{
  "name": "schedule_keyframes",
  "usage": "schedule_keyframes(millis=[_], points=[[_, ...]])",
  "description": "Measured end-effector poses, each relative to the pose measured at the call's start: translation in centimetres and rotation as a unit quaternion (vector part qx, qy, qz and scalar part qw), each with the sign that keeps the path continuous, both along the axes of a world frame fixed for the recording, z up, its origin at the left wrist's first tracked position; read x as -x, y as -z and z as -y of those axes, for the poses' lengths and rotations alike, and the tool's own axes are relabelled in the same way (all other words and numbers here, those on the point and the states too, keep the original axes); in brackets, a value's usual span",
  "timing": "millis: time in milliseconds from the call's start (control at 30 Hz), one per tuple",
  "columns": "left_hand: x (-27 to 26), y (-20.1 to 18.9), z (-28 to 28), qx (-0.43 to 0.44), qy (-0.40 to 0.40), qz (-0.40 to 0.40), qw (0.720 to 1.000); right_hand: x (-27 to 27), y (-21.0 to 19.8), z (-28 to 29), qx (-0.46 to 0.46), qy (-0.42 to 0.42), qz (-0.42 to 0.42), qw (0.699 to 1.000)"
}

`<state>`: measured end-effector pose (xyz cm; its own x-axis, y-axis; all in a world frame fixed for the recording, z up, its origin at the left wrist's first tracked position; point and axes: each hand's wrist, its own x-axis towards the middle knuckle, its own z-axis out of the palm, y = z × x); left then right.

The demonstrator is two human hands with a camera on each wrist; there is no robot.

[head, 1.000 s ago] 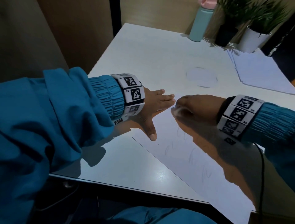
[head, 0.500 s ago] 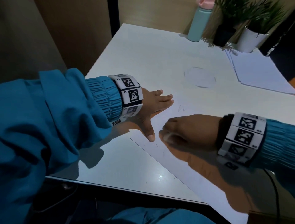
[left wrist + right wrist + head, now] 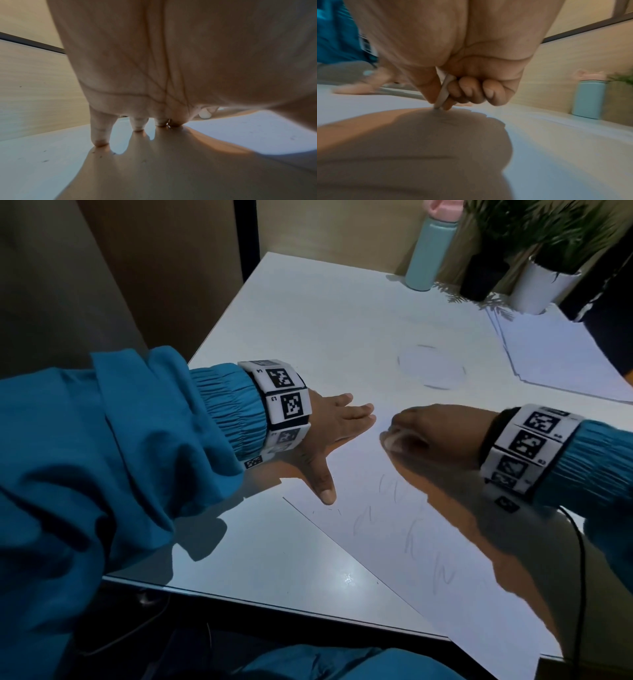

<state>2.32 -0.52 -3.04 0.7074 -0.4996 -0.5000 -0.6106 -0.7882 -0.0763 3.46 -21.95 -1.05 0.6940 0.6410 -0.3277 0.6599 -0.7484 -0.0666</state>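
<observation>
L grip [image 3: 332, 429] lies flat, palm down, on the left end of the sheet [image 3: 376, 546]. Fingers are straight & a bit spread, thumb stuck out toward the person w/ its tip just inside the sheet's edge. It holds nothing, only presses. L wrist view: fingertips [image 3: 100, 143] touch the surface, palm arched above. Behind it are a marker wristband [image 3: 284, 402] & teal sleeve [image 3: 120, 457].

The sheet is white & lies at an angle on the tabletop [image 3: 308, 320]. Faint scribbles [image 3: 411, 539] run down it, nearer the person than both grips.

R grip [image 3: 435, 433] sits just right of the L fingertips, small gap btw them, curled knuckles-up. R wrist view: thumb & forefinger pinch a thin white pencil-like stick [image 3: 443, 92], other fingers tucked in, its grey tip on the sheet. In head view the stick is only a pale blur under the knuckles.

Far back right: teal bottle [image 3: 428, 251] w/ pink lid, black pot [image 3: 483, 278], white pot [image 3: 541, 289], both w/ green plants. A paper stack [image 3: 565, 361] lies in front of the pots, well apart from the sheet.
</observation>
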Motion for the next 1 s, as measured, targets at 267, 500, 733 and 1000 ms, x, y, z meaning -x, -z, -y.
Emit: schedule_keyframes(millis=[267, 500, 733, 1000], points=[[0.1, 0.0, -0.1, 0.004, -0.004, -0.002, 1.0, 1.2, 0.2, -0.4, 0.017, -0.034, 0.008, 0.999], [0.0, 0.2, 0.0, -0.008, -0.002, 0.001, 1.0, 5.1, 1.0, -1.8, -0.021, -0.121, -0.022, 0.992], [-0.3, 0.2, -0.1, 0.0, -0.004, -0.006, 1.0, 1.8, 0.4, -2.0, 0.0, -0.061, 0.013, 0.998], [-0.5, 0.5, 0.0, -0.016, 0.006, -0.002, 1.0, -0.6, 0.2, -2.0, 0.008, -0.019, 0.022, 1.0]])
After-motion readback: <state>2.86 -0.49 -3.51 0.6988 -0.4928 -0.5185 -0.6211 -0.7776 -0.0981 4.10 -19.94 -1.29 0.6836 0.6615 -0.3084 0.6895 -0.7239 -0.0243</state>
